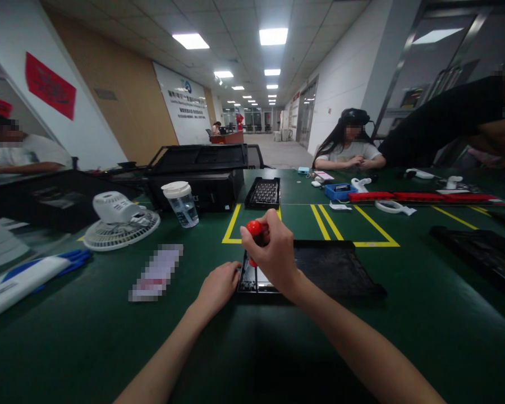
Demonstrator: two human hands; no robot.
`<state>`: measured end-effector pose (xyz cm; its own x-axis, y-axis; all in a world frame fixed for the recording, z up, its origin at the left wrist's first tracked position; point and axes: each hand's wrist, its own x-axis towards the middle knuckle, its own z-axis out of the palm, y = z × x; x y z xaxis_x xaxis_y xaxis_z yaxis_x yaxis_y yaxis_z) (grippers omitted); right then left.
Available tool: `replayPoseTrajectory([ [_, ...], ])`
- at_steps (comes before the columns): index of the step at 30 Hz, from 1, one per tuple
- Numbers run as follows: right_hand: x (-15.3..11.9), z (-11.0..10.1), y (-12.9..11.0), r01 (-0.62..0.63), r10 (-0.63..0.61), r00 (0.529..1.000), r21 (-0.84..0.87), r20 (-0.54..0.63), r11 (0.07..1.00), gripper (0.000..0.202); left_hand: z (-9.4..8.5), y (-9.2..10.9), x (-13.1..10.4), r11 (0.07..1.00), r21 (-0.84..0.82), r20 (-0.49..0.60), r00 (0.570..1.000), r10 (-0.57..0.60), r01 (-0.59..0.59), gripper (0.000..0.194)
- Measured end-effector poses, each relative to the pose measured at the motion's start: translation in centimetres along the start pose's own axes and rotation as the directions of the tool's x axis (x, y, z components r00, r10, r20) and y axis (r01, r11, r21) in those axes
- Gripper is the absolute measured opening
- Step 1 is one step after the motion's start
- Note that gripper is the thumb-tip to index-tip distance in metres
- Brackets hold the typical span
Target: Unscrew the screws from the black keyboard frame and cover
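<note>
Holding the red-handled tool (253, 226) upright seems the heart of this step; in the head view, its lower end points down at the left end of the black panel (332, 266), which lies on the green bench (109, 348); whether the tip seats in anything is too small and dark to tell. Steady pressure straight down would probably serve better than a sideways lean, with the panel braced so that it cannot slide. The right hand (278, 255) pinches the handle between thumb and curled fingers, its forearm slanting in from the lower right, the wrist above the panel; the left hand (219, 285) lies low, palm down, at the panel's left edge, its forearm coming from the lower left; its fingers are partly hidden at their ends, so I cannot tell whether they press together or grip that edge.
</note>
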<state>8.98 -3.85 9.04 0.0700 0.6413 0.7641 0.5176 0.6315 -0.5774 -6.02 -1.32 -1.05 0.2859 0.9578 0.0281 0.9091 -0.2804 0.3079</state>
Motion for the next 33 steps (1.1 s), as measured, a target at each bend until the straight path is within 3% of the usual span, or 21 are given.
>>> replayPoseTrajectory([
  [3, 0.4, -0.2, 0.5, -0.095, 0.088, 0.994, 0.092, 0.071, 0.991, 0.023, 0.0, 0.0, 0.0, 1.0, 0.004, 0.004, 1.0, -0.009, 0.009, 0.03],
  [5, 0.7, -0.2, 0.9, -0.195, 0.152, 0.972, 0.249, 0.18, 0.949, 0.023, 0.0, 0.0, 0.0, 1.0, 0.008, 0.009, 1.0, -0.016, 0.016, 0.03],
  [9, 1.3, 0.3, 1.8, -0.402, 0.155, 0.899, 0.63, 0.409, 0.665, 0.024, 0.0, 0.0, 0.1, 1.0, 0.01, -0.001, 1.0, -0.001, 0.001, 0.029],
  [12, 1.9, 0.6, 2.4, -0.479, 0.063, 0.856, 0.742, 0.513, 0.468, 0.024, 0.1, -0.2, 0.2, 1.0, 0.017, -0.011, 1.0, 0.012, -0.012, 0.029],
  [15, 2.5, 0.7, 3.0, -0.528, -0.072, 0.801, 0.758, 0.594, 0.382, 0.021, 0.1, -0.3, 0.3, 1.0, 0.019, -0.016, 1.0, 0.017, -0.017, 0.029],
  [19, 2.9, 0.7, 3.8, -0.563, -0.17, 0.744, 0.744, 0.646, 0.36, 0.009, 0.0, -0.2, 0.2, 1.0, 0.015, -0.012, 1.0, 0.012, -0.012, 0.028],
  [27, 3.0, 0.8, 4.2, -0.636, -0.225, 0.714, 0.748, 0.663, 0.189, 0.027, -0.4, 0.1, 0.1, 1.0, 0.016, 0.013, 1.0, -0.006, 0.006, 0.031],
  [33, 3.1, 0.1, 4.4, -0.669, -0.199, 0.687, 0.715, 0.699, 0.201, 0.025, -0.4, 0.2, 0.0, 1.0, 0.021, 0.0, 1.0, 0.008, -0.008, 0.031],
])
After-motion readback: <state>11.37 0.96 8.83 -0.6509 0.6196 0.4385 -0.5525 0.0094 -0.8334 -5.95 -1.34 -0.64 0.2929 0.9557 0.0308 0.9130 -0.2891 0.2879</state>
